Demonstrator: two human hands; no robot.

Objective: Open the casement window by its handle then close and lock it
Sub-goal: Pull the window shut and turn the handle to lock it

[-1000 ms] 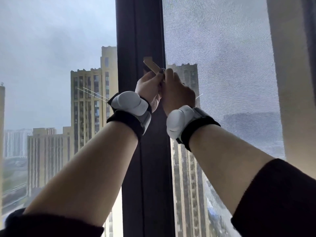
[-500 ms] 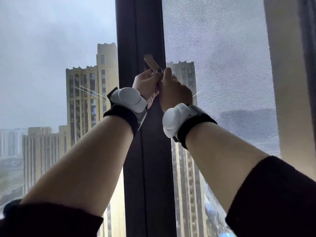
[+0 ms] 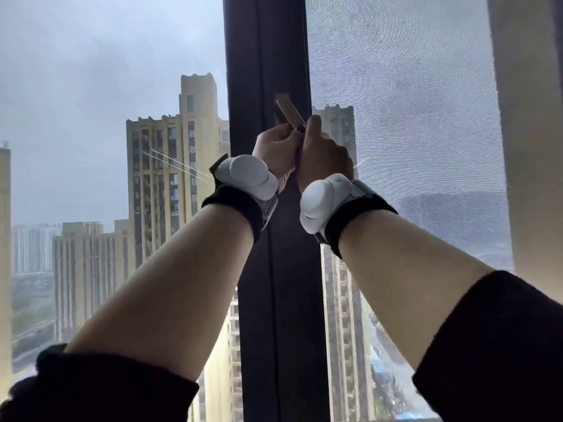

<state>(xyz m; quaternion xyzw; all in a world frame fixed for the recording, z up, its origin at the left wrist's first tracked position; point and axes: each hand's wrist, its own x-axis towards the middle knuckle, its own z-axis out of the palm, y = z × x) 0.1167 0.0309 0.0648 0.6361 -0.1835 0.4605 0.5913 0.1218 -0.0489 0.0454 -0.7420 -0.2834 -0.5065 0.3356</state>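
Observation:
A slim metal window handle (image 3: 290,112) sticks out from the dark vertical window frame (image 3: 265,56), slanting up to the left. My left hand (image 3: 275,150) and my right hand (image 3: 323,155) are pressed together just below it, both wrapped around the handle's lower end. The gripped part of the handle is hidden by my fingers. Each wrist carries a white tracker on a black strap. The pane with the insect screen (image 3: 402,102) lies right of the frame.
A fixed glass pane (image 3: 106,86) fills the left side, with tall apartment blocks beyond it. A beige wall edge (image 3: 530,132) stands at the far right.
Both hands have stayed clamped on the handle. The handle keeps its slant, and the view has shifted slightly.

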